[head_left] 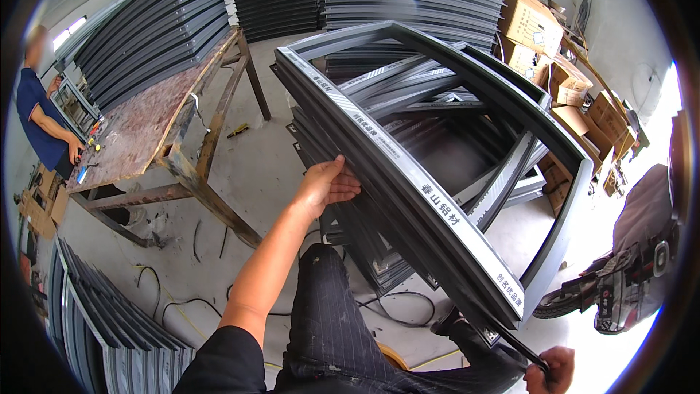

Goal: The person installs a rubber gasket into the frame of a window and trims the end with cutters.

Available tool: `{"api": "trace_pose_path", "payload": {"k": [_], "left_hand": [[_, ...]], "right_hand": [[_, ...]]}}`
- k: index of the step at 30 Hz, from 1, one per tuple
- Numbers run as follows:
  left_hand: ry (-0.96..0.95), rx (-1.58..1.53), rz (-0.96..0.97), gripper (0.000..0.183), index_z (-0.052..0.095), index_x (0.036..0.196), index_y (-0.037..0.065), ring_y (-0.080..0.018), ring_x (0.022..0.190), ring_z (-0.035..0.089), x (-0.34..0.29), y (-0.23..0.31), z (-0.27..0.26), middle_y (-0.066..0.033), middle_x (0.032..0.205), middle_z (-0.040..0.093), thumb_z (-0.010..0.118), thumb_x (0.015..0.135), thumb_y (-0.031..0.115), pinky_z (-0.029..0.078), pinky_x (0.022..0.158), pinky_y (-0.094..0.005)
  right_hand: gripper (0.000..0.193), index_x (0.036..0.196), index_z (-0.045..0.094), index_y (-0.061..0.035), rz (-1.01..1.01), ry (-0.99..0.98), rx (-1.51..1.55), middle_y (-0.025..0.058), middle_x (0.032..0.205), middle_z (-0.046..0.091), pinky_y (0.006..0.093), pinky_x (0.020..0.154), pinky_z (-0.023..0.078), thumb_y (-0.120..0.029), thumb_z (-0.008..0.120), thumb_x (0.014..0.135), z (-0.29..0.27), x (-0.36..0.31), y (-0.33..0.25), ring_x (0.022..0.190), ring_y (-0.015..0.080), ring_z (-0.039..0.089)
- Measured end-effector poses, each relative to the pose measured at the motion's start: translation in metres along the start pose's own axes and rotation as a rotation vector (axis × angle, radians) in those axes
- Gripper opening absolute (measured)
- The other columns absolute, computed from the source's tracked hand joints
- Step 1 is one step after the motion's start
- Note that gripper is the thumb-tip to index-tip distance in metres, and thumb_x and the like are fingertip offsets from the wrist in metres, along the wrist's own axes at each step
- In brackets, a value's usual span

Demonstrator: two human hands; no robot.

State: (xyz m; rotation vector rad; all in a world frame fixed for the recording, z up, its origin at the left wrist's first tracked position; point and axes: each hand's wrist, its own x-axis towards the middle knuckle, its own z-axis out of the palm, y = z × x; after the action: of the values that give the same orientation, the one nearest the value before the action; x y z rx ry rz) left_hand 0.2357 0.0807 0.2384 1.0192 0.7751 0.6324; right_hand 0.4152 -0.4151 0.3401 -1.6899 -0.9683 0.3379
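Observation:
A grey metal window frame (pixel 415 175) with a white protective film lies tilted on a stack of similar frames in front of me. My left hand (pixel 329 184) is at its near long side, the thumb against the edge and the fingers loosely curled, apart from the thumb. Nothing shows between them. At the lower right, my right hand (pixel 554 371) is closed around a thin black rubber strip (pixel 519 344). The strip runs up from that hand to the frame's near corner; farther along the dark side I cannot make it out.
A worn wooden workbench (pixel 149 138) stands at the left, carrying stacked frames (pixel 157 36); a person (pixel 47 113) works beyond it. More frames (pixel 120 343) stand lower left. Cardboard boxes (pixel 531 22) and a motorbike (pixel 634 270) are at the right. Black cords (pixel 408 310) lie on the floor.

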Motion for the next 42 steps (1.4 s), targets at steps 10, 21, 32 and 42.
{"api": "trace_pose_path", "payload": {"k": [10, 21, 32, 42], "left_hand": [[-0.305, -0.185, -0.109, 0.035, 0.056, 0.107, -0.004, -0.0288, 0.084, 0.068, -0.077, -0.062, 0.092, -0.0190, 0.092, 0.067, 0.057, 0.093, 0.028, 0.058, 0.073, -0.0372], [-0.239, -0.059, -0.068, 0.036, 0.059, 0.101, -0.001, -0.0223, 0.078, 0.068, -0.100, -0.061, 0.107, -0.0146, 0.089, 0.068, 0.055, 0.094, 0.034, 0.057, 0.070, -0.0313], [0.164, -0.112, 0.168, 0.067, 0.042, 0.123, -0.009, -0.0318, 0.103, 0.058, -0.018, -0.002, 0.020, -0.0247, 0.113, 0.053, 0.060, 0.089, 0.045, 0.051, 0.089, -0.0419], [0.372, 0.045, 0.231, 0.036, 0.058, 0.086, -0.004, -0.0217, 0.057, 0.062, 0.011, -0.009, 0.014, -0.0115, 0.072, 0.059, 0.058, 0.093, 0.031, 0.057, 0.055, -0.0310]], "right_hand": [[0.015, 0.101, 0.066, 0.0020, -0.142, 0.108, -0.358, 0.0071, 0.088, 0.065, 0.0228, 0.062, 0.044, 0.000, 0.063, 0.087, 0.004, 0.028, -0.004, 0.074, 0.0124, 0.057], [0.016, 0.101, 0.062, 0.0059, -0.210, -0.154, -0.179, 0.0102, 0.091, 0.063, 0.0253, 0.063, 0.046, 0.001, 0.062, 0.086, -0.015, 0.025, 0.002, 0.077, 0.0160, 0.057], [0.022, 0.107, 0.062, 0.0034, -0.034, -0.085, 0.048, 0.0056, 0.089, 0.062, 0.0177, 0.049, 0.034, -0.008, 0.064, 0.088, -0.013, 0.012, 0.047, 0.060, 0.0047, 0.045], [0.024, 0.108, 0.062, 0.0015, 0.191, -0.034, 0.146, 0.0010, 0.078, 0.060, 0.0167, 0.045, 0.030, -0.012, 0.065, 0.088, -0.011, 0.003, 0.050, 0.054, 0.0025, 0.041]]}}
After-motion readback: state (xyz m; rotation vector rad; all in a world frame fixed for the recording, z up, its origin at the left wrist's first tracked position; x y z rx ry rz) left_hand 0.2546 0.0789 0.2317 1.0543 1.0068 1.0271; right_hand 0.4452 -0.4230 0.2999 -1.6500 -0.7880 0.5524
